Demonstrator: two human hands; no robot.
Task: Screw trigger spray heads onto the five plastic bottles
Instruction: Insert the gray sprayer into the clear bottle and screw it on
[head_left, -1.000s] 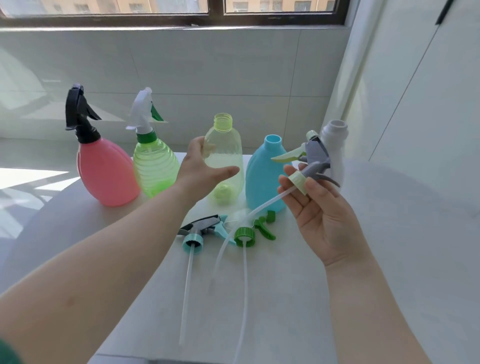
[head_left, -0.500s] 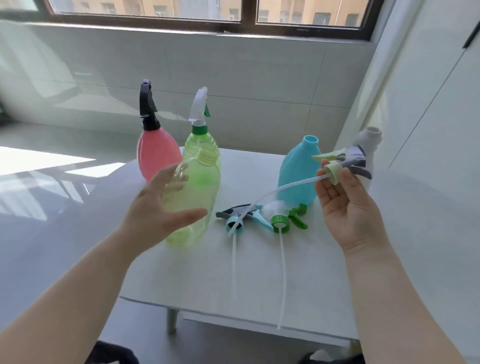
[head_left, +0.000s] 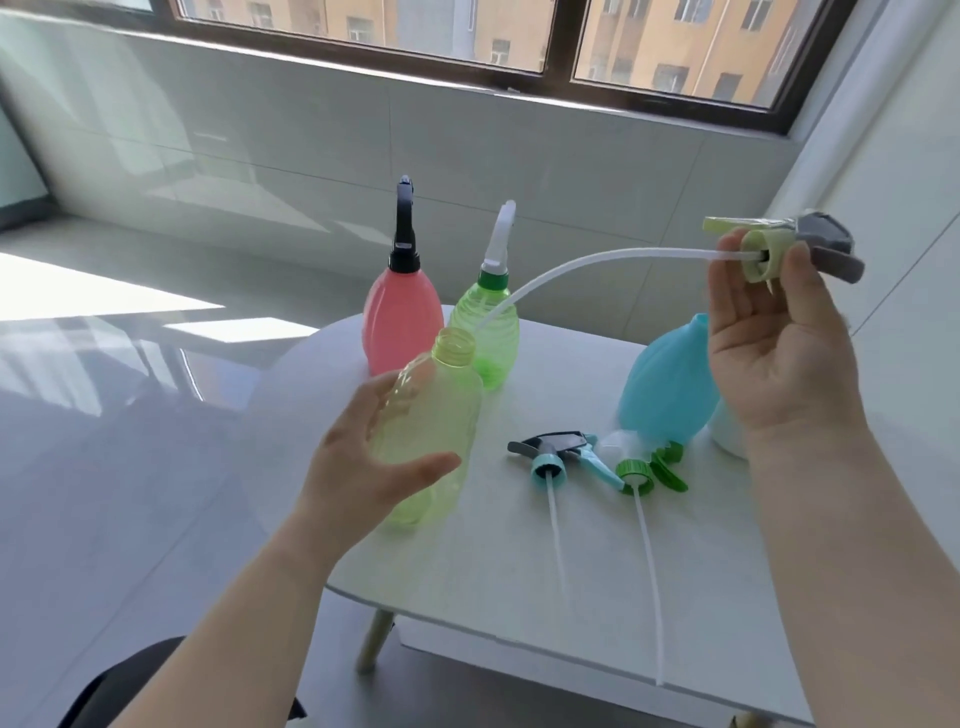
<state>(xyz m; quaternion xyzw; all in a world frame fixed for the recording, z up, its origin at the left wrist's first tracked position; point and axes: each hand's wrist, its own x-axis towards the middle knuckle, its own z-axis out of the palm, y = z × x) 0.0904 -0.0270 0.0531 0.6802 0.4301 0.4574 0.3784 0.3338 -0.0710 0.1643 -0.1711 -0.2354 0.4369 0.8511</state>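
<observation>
My left hand (head_left: 358, 467) grips a clear yellow-green bottle (head_left: 434, 415) with an open threaded neck, held over the table's left edge. My right hand (head_left: 779, 353) holds a grey and pale-yellow spray head (head_left: 769, 249) up high at the right; its white tube arcs down-left toward the bottle's mouth. A pink bottle (head_left: 397, 322) with a black head and a green bottle (head_left: 485, 332) with a white head stand behind. A blue bottle (head_left: 670, 395) and a white bottle (head_left: 727, 431) stand uncapped, partly hidden by my right arm.
Two loose spray heads lie on the white table (head_left: 519, 571): a teal and black one (head_left: 550, 457) and a green one (head_left: 649, 467), tubes pointing toward me. A tiled ledge and window run behind. The table's near edge lies below my arms.
My left hand has drawn the yellow-green bottle nearer and to the left. My right hand has raised the spray head higher, its tube swinging up toward the bottle's neck.
</observation>
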